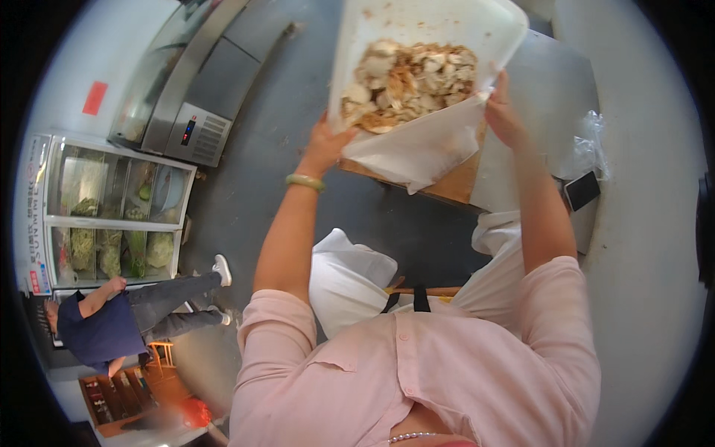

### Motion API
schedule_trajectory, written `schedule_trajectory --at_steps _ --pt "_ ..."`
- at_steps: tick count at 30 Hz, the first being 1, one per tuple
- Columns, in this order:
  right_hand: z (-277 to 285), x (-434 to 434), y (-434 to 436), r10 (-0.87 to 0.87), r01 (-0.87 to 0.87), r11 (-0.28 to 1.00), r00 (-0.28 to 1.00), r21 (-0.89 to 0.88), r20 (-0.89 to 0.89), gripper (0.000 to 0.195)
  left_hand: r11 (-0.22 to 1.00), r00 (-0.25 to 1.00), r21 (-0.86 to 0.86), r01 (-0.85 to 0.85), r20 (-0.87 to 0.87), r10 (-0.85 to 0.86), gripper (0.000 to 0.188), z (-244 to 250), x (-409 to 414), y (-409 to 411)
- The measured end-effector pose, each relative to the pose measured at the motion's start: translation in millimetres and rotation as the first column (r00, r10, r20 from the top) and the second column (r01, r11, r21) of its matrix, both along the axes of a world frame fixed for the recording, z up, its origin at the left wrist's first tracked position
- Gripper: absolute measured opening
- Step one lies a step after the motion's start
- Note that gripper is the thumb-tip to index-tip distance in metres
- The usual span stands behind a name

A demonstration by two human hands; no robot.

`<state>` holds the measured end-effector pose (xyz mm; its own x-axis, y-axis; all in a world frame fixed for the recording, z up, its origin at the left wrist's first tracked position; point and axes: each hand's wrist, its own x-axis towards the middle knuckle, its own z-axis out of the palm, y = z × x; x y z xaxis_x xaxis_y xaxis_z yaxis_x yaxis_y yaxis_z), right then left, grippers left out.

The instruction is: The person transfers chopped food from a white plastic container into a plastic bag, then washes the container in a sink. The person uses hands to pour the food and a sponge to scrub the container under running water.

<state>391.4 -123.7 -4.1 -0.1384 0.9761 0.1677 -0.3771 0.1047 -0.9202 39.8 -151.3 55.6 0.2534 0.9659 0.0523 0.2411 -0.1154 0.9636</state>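
Observation:
In front of me is a tilted white plastic tub (430, 22), holding a heap of pale and brown pieces (416, 84), perhaps mushrooms or garlic skins; I cannot tell which. My left hand (329, 142) grips its near left corner and wears a pale green bangle on the wrist. At the near right corner, my right hand (503, 114) has hold of the rim. A white plastic sheet or bag (416, 156) hangs along the tub's near side between both hands. Beneath it, a brown wooden surface (461, 184) is partly hidden.
A pale table (550, 78) on the right bears a crumpled clear plastic bag (586, 145) and a dark phone-like device (582, 191). Leftward stand a stainless-steel refrigerated counter (218, 84) and a glass-door fridge (117, 223) with vegetables. A person (100, 329) stands near the fridge.

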Motion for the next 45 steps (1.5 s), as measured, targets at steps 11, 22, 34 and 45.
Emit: schedule_trajectory --at_steps 11,22,34,45 --pt "22 -13 -13 -0.018 0.022 0.997 0.998 0.071 -0.06 0.081 0.999 0.995 0.036 -0.034 -0.088 0.037 0.047 -4 -14 -14" --pt "9 -25 2 -0.148 0.139 0.98 0.988 0.141 0.052 0.076 0.992 0.996 0.111 -0.068 -0.05 0.074 0.045 -19 -4 -21" --pt "9 -28 -6 -0.087 0.086 0.996 0.994 0.018 0.06 0.075 0.993 0.995 0.062 -0.096 0.016 0.095 0.051 -25 -17 -23" --pt "6 -18 6 -0.156 0.148 0.985 0.984 0.093 0.083 0.075 0.907 0.919 0.419 -0.033 -0.345 0.192 0.041 -21 5 -15"
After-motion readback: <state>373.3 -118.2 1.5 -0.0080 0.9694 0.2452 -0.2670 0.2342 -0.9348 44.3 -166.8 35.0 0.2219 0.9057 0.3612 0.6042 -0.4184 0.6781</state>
